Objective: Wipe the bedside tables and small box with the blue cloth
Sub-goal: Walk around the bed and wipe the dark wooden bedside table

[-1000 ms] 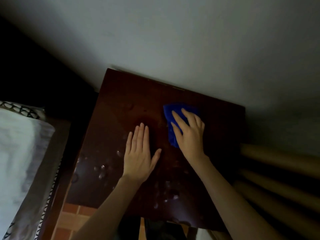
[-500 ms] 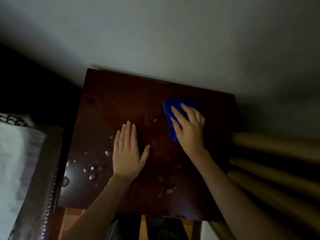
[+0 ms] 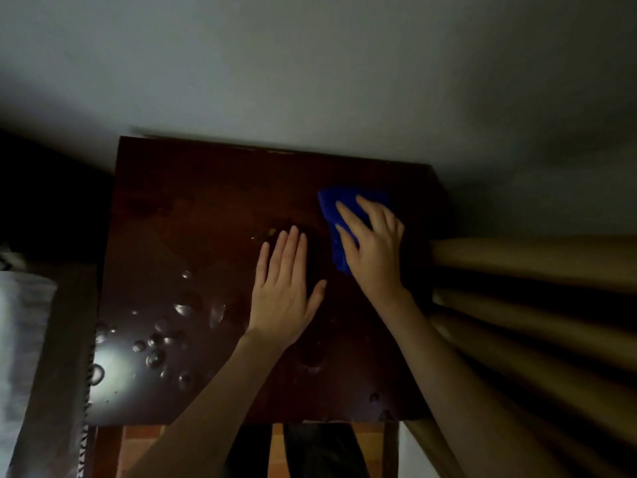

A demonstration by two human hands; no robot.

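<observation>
A dark brown bedside table [image 3: 193, 215] fills the middle of the head view, pushed against a pale wall. Water droplets [image 3: 162, 343] bead on its near left part. A folded blue cloth [image 3: 332, 212] lies on the right half of the top, and my right hand [image 3: 374, 246] presses flat on it with spread fingers. My left hand [image 3: 284, 291] rests palm down on the bare wood just left of the cloth, fingers together, holding nothing. No small box is in view.
A bed with a white pillow [image 3: 20, 339] and patterned trim borders the table on the left. Tan curtain folds [image 3: 537, 305] hang against its right side. Orange floor tiles [image 3: 144, 443] show below the front edge.
The view has shifted, so the table sits more squarely in frame. My right hand and the cloth have slid toward the table's right edge. My left hand stays flat beside it.
</observation>
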